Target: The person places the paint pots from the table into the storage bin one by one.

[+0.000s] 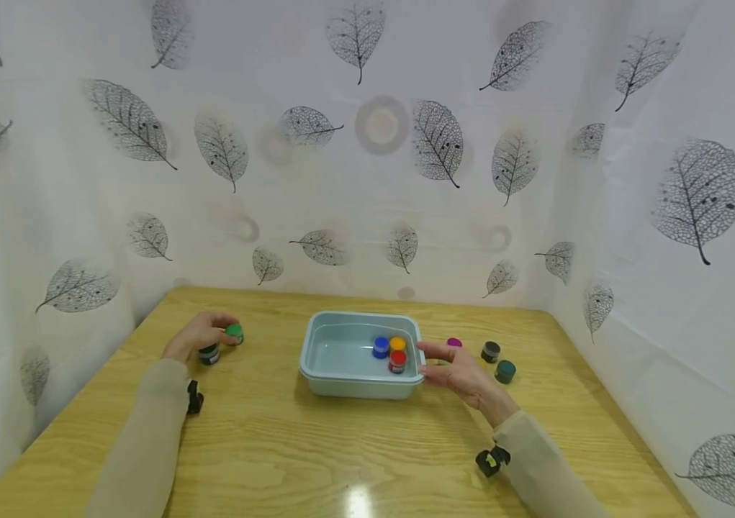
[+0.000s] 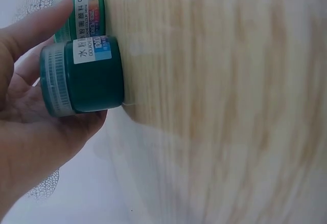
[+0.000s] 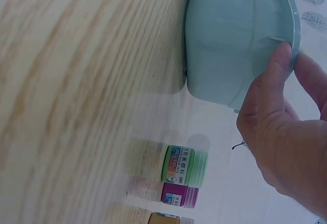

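At the left of the table my left hand (image 1: 201, 334) grips a gouache paint jar with a bright green lid (image 1: 235, 332), thumb on one side and fingers on the other. A dark green paint jar (image 2: 84, 75) stands close by it, nearer the wrist camera, and hides part of the fingers. My right hand (image 1: 461, 374) pinches the right rim of a pale blue plastic basin (image 1: 354, 388). In the right wrist view the fingertips (image 3: 278, 55) lie at the basin's lip. Blue (image 1: 381, 348), orange (image 1: 397, 344) and red (image 1: 397, 361) jars stand inside, toward its right end.
Right of the basin, partly behind my right hand, stand a magenta jar (image 3: 176, 195) and a light green jar (image 3: 180, 165). A black-lidded jar (image 1: 490, 351) and a dark teal jar (image 1: 505, 371) are farther right. Leaf-printed curtain (image 1: 367, 201) encloses the wooden table (image 1: 315, 453).
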A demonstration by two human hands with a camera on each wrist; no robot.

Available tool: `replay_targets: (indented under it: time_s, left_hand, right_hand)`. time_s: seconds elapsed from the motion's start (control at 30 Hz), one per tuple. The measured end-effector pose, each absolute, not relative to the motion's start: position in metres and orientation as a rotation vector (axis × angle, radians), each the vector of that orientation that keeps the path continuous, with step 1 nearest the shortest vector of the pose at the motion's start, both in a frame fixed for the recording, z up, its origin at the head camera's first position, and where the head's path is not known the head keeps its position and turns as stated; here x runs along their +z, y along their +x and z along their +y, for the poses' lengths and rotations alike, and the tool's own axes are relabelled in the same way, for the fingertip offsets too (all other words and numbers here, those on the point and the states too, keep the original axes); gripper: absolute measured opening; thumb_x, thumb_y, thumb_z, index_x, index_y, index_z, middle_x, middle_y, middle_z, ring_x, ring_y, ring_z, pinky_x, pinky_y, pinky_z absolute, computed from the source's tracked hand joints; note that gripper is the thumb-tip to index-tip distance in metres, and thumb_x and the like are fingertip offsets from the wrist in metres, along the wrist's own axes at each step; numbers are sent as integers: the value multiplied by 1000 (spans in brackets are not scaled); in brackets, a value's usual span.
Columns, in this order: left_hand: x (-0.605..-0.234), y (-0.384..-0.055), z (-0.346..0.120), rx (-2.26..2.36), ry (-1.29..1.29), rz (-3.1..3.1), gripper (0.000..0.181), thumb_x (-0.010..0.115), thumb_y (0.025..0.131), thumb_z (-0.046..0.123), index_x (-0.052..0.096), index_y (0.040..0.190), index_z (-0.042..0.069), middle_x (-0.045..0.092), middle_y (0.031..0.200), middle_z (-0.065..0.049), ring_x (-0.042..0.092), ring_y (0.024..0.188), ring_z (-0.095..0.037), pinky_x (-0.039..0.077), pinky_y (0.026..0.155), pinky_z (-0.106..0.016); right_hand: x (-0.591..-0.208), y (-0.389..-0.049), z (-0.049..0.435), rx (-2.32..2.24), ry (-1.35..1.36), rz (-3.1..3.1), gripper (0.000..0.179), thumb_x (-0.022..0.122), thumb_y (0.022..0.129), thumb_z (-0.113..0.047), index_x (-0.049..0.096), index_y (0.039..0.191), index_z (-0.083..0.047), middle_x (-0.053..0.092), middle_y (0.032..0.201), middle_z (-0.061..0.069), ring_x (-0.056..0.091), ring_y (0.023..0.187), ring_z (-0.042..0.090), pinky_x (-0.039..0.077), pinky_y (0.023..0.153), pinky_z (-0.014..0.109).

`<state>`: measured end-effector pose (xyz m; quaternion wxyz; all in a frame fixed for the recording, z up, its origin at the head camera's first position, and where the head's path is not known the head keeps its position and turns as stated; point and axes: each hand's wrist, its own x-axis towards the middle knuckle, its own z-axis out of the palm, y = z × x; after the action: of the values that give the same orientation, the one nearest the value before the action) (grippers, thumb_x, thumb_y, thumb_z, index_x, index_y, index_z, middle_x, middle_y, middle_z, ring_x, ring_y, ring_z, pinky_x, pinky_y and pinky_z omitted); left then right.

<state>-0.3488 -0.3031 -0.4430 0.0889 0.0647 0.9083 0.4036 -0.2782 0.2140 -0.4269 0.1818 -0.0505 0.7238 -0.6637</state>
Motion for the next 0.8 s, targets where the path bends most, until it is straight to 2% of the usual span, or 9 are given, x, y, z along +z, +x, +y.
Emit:
replay_targets:
  time_s: [0.2, 0.43, 0.53, 0.67, 0.8]
  left_hand:
    - [-445, -346, -304, 1230, 117, 2684, 57, 70, 91, 21, 49, 137, -6, 46, 142, -31, 45, 126, -46, 43, 104, -58]
    - [-444, -346, -307, 1413, 90, 2697, 59, 70, 91, 29, 49, 138, -1, 50, 139, -27, 55, 118, -38, 54, 94, -46]
    - [-443, -346, -307, 1495, 95, 2664, 63, 71, 91, 29, 47, 141, -1, 51, 138, -25, 56, 119, -38, 54, 96, -47]
    - [-440, -344, -305, 1569, 90, 2637, 65, 70, 92, 31, 45, 143, -1, 52, 139, -23, 56, 121, -34, 49, 103, -51]
    - [-437, -341, -298, 1676, 62, 2583, 65, 70, 92, 31, 44, 143, 0, 54, 137, -20, 64, 111, -19, 44, 107, -52]
  right_hand:
    - [-428, -279, 214, -1866, -137, 2039, 62, 70, 89, -6, 45, 145, -2, 34, 153, 25, 56, 124, 37, 56, 94, 35]
    - [-427, -280, 213, -1860, -120, 2043, 61, 71, 89, -8, 46, 145, -4, 36, 151, 25, 56, 124, 35, 55, 96, 36]
    - [-426, -280, 213, -1860, -111, 2050, 61, 71, 88, -7, 47, 144, -4, 36, 151, 25, 56, 124, 35, 54, 97, 38]
    - [-426, -280, 213, -1863, -108, 2049, 60, 71, 89, -6, 47, 144, -4, 36, 151, 25, 57, 123, 34, 54, 98, 38]
    - [-427, -280, 215, -1867, -121, 2052, 60, 70, 89, -6, 47, 144, -3, 36, 150, 26, 58, 121, 33, 55, 96, 36]
